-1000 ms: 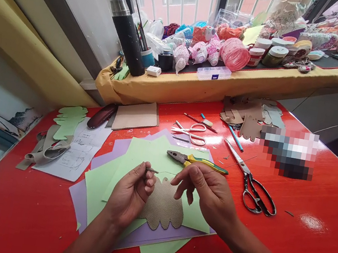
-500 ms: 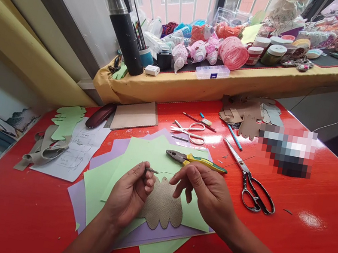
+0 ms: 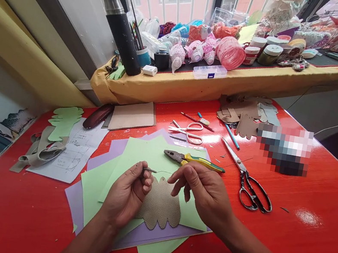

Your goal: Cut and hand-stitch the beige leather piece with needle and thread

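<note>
My left hand pinches a small dark, narrow strip between thumb and fingers. From its tip a thin wire or thread runs across to my right hand, whose thumb and forefinger are closed on it; the other fingers curl loosely. Below both hands lies a grey-beige leather piece with a scalloped edge, its left side partly hidden by my left hand. It rests on light green sheets over purple ones. Pliers with yellow-green handles lie just beyond my right hand.
Large black-handled scissors lie to the right, white-handled scissors farther back. Leather scraps and a blurred dark object sit at the back right. At left are a drawn paper and grey strips.
The view has shifted slightly, so everything sits a little farther left. Both hands keep the same hold on the strip and the wire or thread.
</note>
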Tool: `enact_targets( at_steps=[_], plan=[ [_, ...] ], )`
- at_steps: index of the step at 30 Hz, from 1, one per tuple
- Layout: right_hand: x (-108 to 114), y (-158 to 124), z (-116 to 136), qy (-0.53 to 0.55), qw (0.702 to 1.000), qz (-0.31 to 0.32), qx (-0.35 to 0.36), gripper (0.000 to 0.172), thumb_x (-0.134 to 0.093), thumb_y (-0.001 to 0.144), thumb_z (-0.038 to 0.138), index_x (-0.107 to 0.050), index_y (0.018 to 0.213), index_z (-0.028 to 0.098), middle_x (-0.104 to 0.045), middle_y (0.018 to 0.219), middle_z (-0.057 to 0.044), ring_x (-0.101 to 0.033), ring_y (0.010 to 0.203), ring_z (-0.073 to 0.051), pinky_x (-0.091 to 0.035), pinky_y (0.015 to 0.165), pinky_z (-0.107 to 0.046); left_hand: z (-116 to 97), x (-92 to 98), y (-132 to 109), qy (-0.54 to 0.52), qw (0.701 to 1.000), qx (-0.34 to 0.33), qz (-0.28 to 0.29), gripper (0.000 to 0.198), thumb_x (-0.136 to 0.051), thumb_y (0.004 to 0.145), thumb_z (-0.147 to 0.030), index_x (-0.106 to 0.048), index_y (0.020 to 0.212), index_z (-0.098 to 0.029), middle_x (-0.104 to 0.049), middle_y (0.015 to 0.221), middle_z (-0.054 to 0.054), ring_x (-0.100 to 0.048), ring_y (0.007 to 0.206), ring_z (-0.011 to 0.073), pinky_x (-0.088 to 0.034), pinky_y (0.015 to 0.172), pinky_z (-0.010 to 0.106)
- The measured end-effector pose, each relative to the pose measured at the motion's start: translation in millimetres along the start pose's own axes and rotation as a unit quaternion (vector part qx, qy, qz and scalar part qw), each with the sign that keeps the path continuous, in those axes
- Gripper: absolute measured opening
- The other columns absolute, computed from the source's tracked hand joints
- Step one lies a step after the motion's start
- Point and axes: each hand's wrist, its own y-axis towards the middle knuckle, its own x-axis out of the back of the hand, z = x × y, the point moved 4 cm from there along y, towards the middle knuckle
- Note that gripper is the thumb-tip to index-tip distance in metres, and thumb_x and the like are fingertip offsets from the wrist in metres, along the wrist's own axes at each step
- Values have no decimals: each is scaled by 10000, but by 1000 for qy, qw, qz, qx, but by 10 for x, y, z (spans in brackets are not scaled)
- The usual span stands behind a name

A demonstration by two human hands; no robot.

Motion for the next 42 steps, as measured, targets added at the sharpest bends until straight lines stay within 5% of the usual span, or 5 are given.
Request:
enact_targets(
  at_steps=[4, 10, 20, 29, 42],
  plan=[
    [6, -13, -18, -26, 1000, 5, 4, 504, -450, 1094, 540, -747, 922, 171, -727, 707, -42, -682, 612, -144, -470, 520, -233, -2, 13, 7, 12, 1000, -13, 1, 57, -749, 886, -140, -732, 851, -99, -609, 711, 27, -601, 595, 102, -524, 494, 157],
    [-18, -2, -13, -34, 999, 9, 11, 441, -480, 1088, 495, -738, 927, 176, -755, 796, -48, -709, 633, -139, -473, 510, -229, 1, 3, -5, 46, 997, -55, 23, 311, -961, 694, -271, -746, 858, -117, -648, 708, 29, -620, 621, 121, -535, 521, 177],
    [-37, 37, -116, -20, 999, -10, -33, 379, -537, 1048, 479, -731, 1179, 181, -802, 890, -59, -737, 622, -147, -473, 471, -231, -24, -2, -58, 92, 991, -89, 27, 342, -955, 709, -367, -741, 860, -146, -661, 719, 25, -624, 638, 128, -531, 558, 202],
    [-40, 38, -31, -70, 997, 10, -29, 252, -611, 1003, 404, -738, 960, 190, -745, 759, -14, -714, 620, -139, -541, 602, -245, -29, -24, -79, 107, 988, -112, 24, 356, -950, 717, -395, -742, 866, -147, -679, 726, 26, -637, 633, 125, -559, 575, 207],
    [-60, 3, -32, -80, 996, -30, -23, 252, -640, 984, 409, -668, 837, 206, -637, 606, 31, -639, 517, -123, -502, 527, -224, 43, -14, -94, 101, 990, -93, 22, 374, -989, 664, -361, -779, 881, -142, -731, 736, 34, -727, 686, 147, -601, 587, 179]
  ],
)
